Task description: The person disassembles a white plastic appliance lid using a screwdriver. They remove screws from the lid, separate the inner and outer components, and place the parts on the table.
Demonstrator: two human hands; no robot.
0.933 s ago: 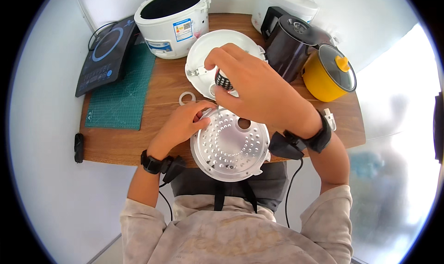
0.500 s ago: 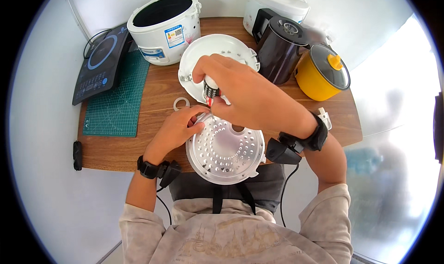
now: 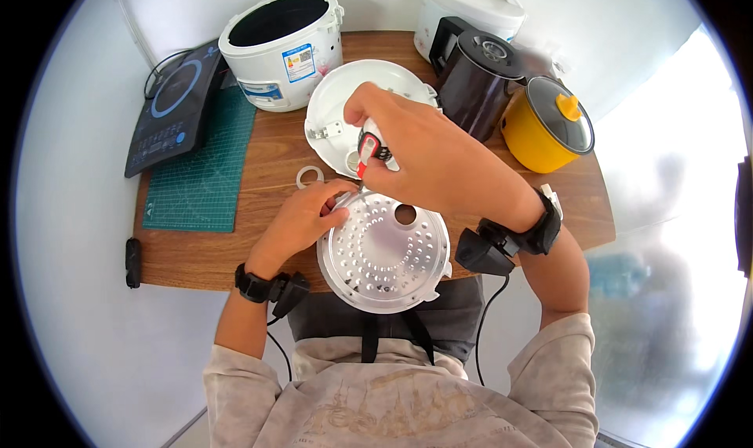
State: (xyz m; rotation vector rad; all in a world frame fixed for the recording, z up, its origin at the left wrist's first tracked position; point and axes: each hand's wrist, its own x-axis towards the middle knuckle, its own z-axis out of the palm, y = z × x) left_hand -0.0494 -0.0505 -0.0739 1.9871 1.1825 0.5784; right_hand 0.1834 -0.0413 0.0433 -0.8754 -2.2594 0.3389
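My right hand (image 3: 427,154) is closed around a screwdriver (image 3: 367,151) with a red, black and white handle. Its tip points down at the far left rim of a round silver metal lid plate (image 3: 384,248), dotted with raised bumps and pierced by one round hole. At that same rim, my left hand (image 3: 298,219) grips the plate, thumb on top and fingertips beside the screwdriver's tip. What the tip touches is hidden by my fingers. Just beyond lies a white round lid shell (image 3: 323,107), partly covered by my right hand. A pale ring (image 3: 300,178) rests near my left fingers.
A white rice cooker body (image 3: 274,63) stands at the back left, beside a black induction cooker (image 3: 169,107) on a green cutting mat (image 3: 196,189). Back right are a dark kettle (image 3: 478,91), a yellow pot (image 3: 533,146) and another white cooker (image 3: 471,9).
My right hand has shifted slightly right, and the screwdriver handle has turned and leaned with it. My left hand and the metal plate have hardly moved.
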